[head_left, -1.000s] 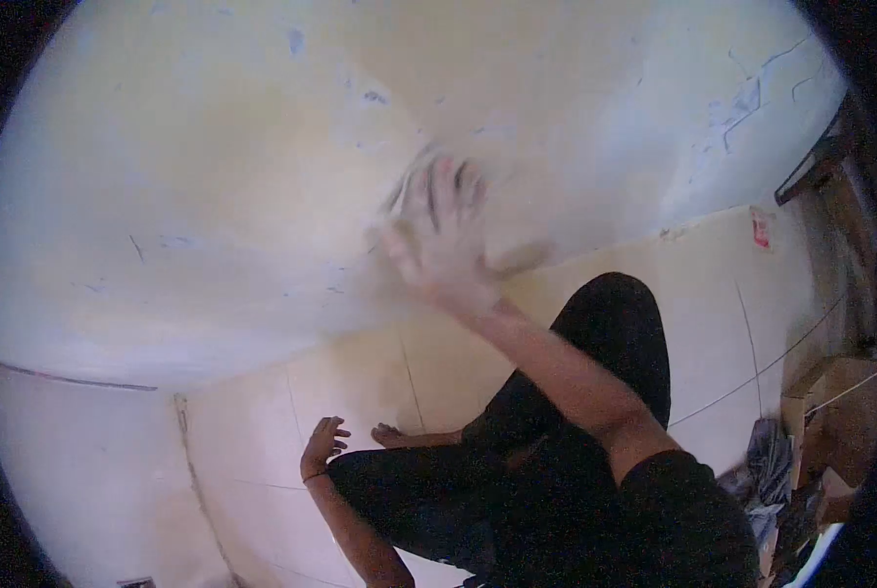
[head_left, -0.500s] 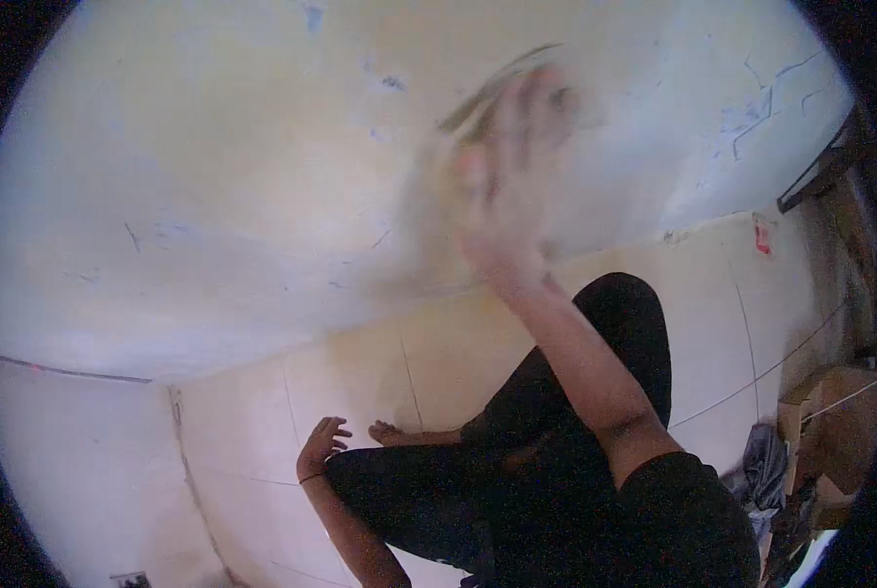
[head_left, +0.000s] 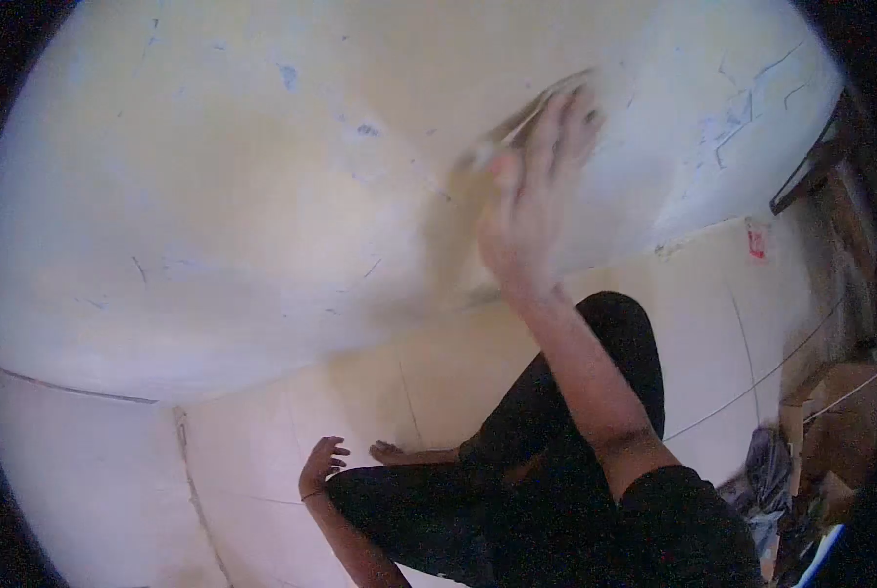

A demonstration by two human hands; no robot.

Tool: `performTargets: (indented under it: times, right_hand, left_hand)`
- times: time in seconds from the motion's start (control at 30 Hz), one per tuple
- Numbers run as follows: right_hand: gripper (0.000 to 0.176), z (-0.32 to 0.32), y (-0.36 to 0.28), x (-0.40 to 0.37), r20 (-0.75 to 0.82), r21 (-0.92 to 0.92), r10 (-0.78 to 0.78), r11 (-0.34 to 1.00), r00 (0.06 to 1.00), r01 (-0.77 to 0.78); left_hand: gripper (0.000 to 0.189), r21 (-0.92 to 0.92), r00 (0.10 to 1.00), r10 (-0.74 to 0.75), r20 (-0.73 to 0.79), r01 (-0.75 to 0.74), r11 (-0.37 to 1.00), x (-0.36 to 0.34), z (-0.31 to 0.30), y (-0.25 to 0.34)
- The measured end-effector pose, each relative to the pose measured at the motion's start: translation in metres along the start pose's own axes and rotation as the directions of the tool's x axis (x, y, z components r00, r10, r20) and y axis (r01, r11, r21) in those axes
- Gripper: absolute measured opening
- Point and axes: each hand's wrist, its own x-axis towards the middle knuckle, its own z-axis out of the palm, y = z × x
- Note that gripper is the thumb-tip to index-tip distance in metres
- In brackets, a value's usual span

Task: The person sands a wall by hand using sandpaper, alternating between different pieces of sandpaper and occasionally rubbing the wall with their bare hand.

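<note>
My right hand [head_left: 536,186] is raised against the pale, marked wall [head_left: 262,176], its fingers pressed on a thin flat object [head_left: 531,113] with a dark edge. Motion blurs the hand a little, and the object lies partly hidden beneath the fingers. My left hand [head_left: 323,465] rests by my bent knee at the lower left, fingers apart and holding nothing.
Light floor tiles [head_left: 360,382] meet the wall's base. My bare foot [head_left: 387,452] is on them. At the lower right are a cardboard box [head_left: 845,412], a dark plastic bag [head_left: 769,465] and a thin cable [head_left: 723,407]. A red label [head_left: 756,243] is at the right.
My right hand and the flat object have shifted slightly right and down in view. The wall marks have moved left as the view shifted. My left hand stays by the knee.
</note>
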Motion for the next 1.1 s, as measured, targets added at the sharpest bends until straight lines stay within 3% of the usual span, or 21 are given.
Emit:
performTargets:
  times: [0.03, 0.13, 0.23, 0.4, 0.5, 0.6, 0.63, 0.73, 0.8, 0.87, 0.97, 1.03, 1.1]
  right_hand:
    - [0.068, 0.008, 0.000, -0.018, 0.075, -0.038, -0.051, 0.998, 0.996, 0.054]
    - [0.067, 0.048, -0.002, -0.120, 0.349, -0.046, -0.170, 0.979, 0.922, 0.198]
    - [0.068, 0.040, -0.016, -0.094, 0.426, -0.005, -0.195, 0.976, 0.883, 0.218]
    - [0.070, 0.003, -0.003, -0.005, 0.082, -0.071, -0.049, 0.996, 0.995, 0.055]
    - [0.070, 0.033, 0.013, -0.076, 0.250, -0.116, -0.150, 0.976, 0.957, 0.184]
    - [0.071, 0.023, -0.002, -0.078, 0.297, -0.031, -0.073, 0.996, 0.952, 0.086]
    - [0.072, 0.012, -0.012, -0.055, 0.247, -0.011, -0.087, 0.996, 0.965, 0.092]
    - [0.074, 0.005, -0.015, -0.010, 0.187, -0.021, -0.125, 0.991, 0.974, 0.131]
    - [0.074, 0.023, 0.001, -0.037, 0.220, -0.109, -0.143, 0.979, 0.965, 0.170]
    - [0.071, 0.051, 0.033, -0.107, 0.268, -0.131, -0.255, 0.946, 0.929, 0.298]
    - [0.073, 0.040, -0.002, -0.105, 0.341, -0.057, -0.092, 0.991, 0.936, 0.119]
    - [0.076, 0.021, -0.018, -0.044, 0.232, -0.048, -0.119, 0.990, 0.965, 0.134]
    - [0.078, 0.019, -0.015, -0.025, 0.183, -0.076, -0.126, 0.987, 0.975, 0.142]
  left_hand:
    - [0.034, 0.016, 0.996, 0.020, -0.084, -0.019, 1.000, -0.006, 0.006, 0.007]
    - [0.035, 0.041, 0.993, 0.086, -0.086, -0.083, 0.996, 0.009, -0.004, -0.001]
    - [0.036, 0.079, 0.992, 0.125, -0.009, -0.124, 0.989, 0.005, 0.003, 0.011]
    - [0.037, 0.097, 0.999, -0.031, 0.018, 0.029, 0.995, 0.007, 0.003, -0.006]
    - [0.037, 0.072, 0.994, 0.043, -0.097, -0.036, 0.997, -0.007, 0.009, 0.012]
    - [0.037, 0.102, 0.994, 0.039, -0.099, -0.029, 0.994, -0.003, 0.006, 0.017]
    - [0.037, 0.127, 0.989, 0.105, -0.103, -0.091, 0.988, -0.002, 0.006, 0.013]
    - [0.036, 0.146, 0.997, 0.075, -0.017, -0.071, 0.987, -0.001, 0.012, 0.009]
    - [0.036, 0.136, 0.998, 0.063, 0.019, -0.065, 0.989, 0.007, 0.009, 0.002]
    - [0.037, 0.129, 0.997, 0.057, 0.048, -0.063, 0.990, 0.014, 0.000, -0.003]
    - [0.038, 0.081, 0.990, 0.137, -0.041, -0.133, 0.988, -0.004, 0.009, 0.016]
    - [0.039, 0.044, 0.984, 0.154, -0.088, -0.151, 0.988, -0.008, 0.015, 0.017]
    - [0.038, 0.097, 0.996, 0.075, -0.039, -0.071, 0.993, -0.013, 0.012, 0.013]
